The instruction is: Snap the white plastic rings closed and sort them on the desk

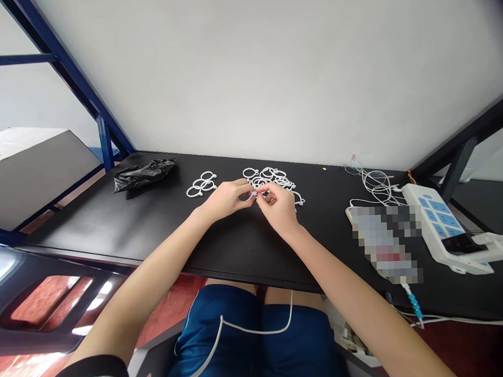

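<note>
Left grip point(229, 197) and right grip point(279, 207) both pinching one thin white ring point(255, 194), two ring piles, big heap point(276, 179) just behind, small cluster point(202, 186) leftward.

Rings point(276, 178) ahead, cables point(377, 182) right; room left

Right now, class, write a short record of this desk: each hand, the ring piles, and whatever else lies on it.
left hand: pinching a white ring
right hand: pinching the same ring
larger ring pile: just beyond the hands
smaller ring pile: left of the hands, apart
black bag: far left on the table
power strip: right end, beside coiled white cable
</note>
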`<state>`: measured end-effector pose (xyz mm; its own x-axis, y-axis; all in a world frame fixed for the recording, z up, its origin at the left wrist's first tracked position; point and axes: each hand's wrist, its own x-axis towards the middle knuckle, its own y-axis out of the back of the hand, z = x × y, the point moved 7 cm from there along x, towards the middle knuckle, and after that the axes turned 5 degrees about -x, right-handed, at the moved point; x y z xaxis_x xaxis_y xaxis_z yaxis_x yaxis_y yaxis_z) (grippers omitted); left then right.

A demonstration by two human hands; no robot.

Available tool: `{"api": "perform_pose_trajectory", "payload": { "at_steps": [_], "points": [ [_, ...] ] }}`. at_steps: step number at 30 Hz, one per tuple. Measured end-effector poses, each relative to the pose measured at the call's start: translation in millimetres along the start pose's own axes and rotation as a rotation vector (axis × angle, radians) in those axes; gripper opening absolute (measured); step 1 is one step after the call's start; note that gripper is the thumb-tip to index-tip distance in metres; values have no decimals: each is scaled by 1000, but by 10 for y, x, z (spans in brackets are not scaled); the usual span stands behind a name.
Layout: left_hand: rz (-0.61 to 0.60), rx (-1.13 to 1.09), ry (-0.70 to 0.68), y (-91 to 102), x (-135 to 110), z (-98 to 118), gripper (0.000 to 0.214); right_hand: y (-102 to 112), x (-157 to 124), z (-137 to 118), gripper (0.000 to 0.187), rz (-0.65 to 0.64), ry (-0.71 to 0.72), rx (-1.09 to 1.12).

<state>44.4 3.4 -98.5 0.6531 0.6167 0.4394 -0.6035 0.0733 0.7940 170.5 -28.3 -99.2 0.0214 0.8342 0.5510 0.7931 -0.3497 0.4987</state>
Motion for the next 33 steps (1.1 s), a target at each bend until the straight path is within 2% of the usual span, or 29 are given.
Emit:
{"api": "perform_pose_trajectory", "payload": {
  "at_steps": [9,20,33],
  "points": [
    [27,11,-1,38,4,2,13,-16,-6,-11,8,-23,-13,13],
    [-5,63,-5,-15,-15,-67,14,-28,12,48,7,-31,66,55],
    [-51,87,-45,-16,-13,-26,14,-50,27,45,10,-139,100,134]
  ]
}}
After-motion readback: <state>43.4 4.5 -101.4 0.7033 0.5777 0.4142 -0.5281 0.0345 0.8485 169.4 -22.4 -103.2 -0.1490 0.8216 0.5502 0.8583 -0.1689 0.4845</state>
